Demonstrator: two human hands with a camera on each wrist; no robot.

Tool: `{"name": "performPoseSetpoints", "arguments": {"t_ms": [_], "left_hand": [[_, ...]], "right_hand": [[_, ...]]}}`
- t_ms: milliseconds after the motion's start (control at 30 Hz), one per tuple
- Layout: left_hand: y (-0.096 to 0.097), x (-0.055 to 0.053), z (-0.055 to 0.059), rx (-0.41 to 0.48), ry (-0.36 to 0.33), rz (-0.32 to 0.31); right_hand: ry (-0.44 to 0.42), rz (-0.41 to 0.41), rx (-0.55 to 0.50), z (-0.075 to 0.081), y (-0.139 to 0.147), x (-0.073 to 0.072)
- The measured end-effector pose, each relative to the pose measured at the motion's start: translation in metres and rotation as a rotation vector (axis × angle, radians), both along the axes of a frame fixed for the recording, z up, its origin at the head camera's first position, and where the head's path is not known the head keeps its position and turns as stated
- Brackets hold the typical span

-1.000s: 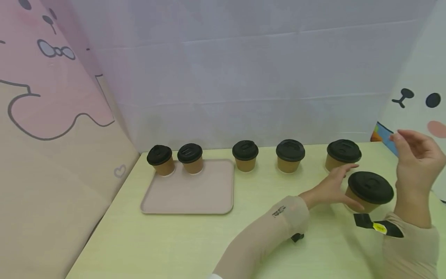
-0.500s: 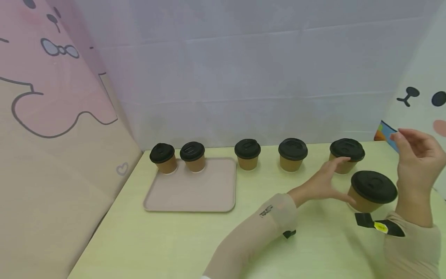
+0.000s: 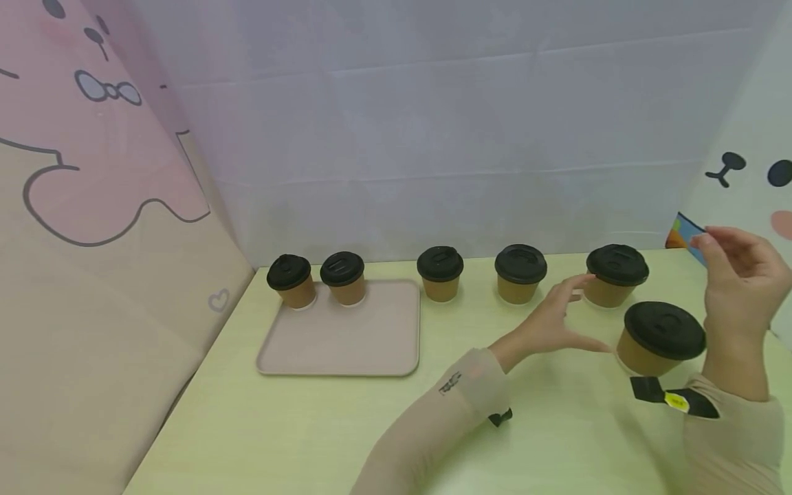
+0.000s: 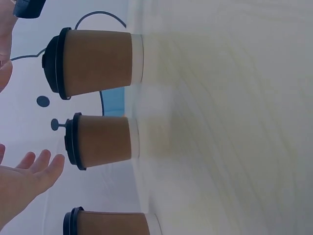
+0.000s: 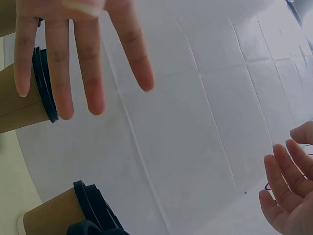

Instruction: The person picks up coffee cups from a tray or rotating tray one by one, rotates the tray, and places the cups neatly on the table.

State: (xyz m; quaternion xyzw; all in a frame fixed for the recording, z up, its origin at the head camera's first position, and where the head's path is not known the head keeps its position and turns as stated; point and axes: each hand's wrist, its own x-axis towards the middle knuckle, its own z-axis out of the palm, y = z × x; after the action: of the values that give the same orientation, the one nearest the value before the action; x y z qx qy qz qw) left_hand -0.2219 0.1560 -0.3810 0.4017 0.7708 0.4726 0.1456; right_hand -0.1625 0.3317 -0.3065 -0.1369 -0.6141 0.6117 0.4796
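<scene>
In the head view my left hand (image 3: 547, 320) hovers over the right part of the table with thumb and fingers spread, holding nothing. To its right stands a brown paper cup with a black lid, the front right cup (image 3: 661, 340); the thumb tip points at its side. Just beyond the fingertips is the back right cup (image 3: 615, 275). My right hand (image 3: 742, 282) is raised at the right edge, fingers loosely bent, nothing visible in it. In the right wrist view, the left hand's fingers (image 5: 57, 73) hang spread before a cup (image 5: 19, 100).
Two more lidded cups stand along the back: the middle cup (image 3: 521, 273) and another cup (image 3: 440, 273) right of the tray. A beige tray (image 3: 340, 350) holds the left cup (image 3: 292, 280) and its neighbouring cup (image 3: 343, 277) at its back edge. Printed cloth walls (image 3: 433, 137) enclose the table.
My left hand has drawn back leftward, away from the front right cup, with its fingers still spread. My right hand has stayed raised. The cups stand where they were; the head view has shifted slightly.
</scene>
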Motion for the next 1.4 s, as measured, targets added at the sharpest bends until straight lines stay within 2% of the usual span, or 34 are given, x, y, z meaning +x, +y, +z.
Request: {"name": "performPoseSetpoints", "arguments": {"t_ms": [133, 333, 567, 800, 900, 1100, 1267, 1400], "left_hand": [[-0.009, -0.002, -0.002, 0.021, -0.006, 0.012], [-0.021, -0.005, -0.008, 0.032, -0.033, 0.024], [-0.027, -0.008, -0.012, 0.041, -0.056, 0.032], [-0.035, -0.007, -0.006, 0.066, -0.067, 0.034], [-0.042, -0.006, -0.003, 0.075, -0.094, 0.043], [-0.061, -0.002, 0.002, 0.106, -0.182, 0.106], [-0.074, -0.001, 0.008, 0.147, -0.209, 0.163], [-0.082, 0.001, 0.012, 0.173, -0.202, 0.177]], "right_hand": [[-0.035, -0.019, 0.022, -0.001, 0.000, -0.001], [0.086, 0.041, -0.012, 0.001, -0.003, -0.004], [0.015, 0.024, 0.002, 0.003, -0.005, -0.004], [-0.052, -0.015, 0.051, 0.002, -0.005, -0.004], [-0.034, 0.001, 0.032, 0.002, -0.005, -0.004], [-0.016, 0.019, 0.009, -0.001, -0.004, -0.004], [-0.057, -0.003, 0.053, -0.003, -0.003, -0.003], [-0.096, -0.023, 0.061, -0.003, -0.002, -0.002]]}}
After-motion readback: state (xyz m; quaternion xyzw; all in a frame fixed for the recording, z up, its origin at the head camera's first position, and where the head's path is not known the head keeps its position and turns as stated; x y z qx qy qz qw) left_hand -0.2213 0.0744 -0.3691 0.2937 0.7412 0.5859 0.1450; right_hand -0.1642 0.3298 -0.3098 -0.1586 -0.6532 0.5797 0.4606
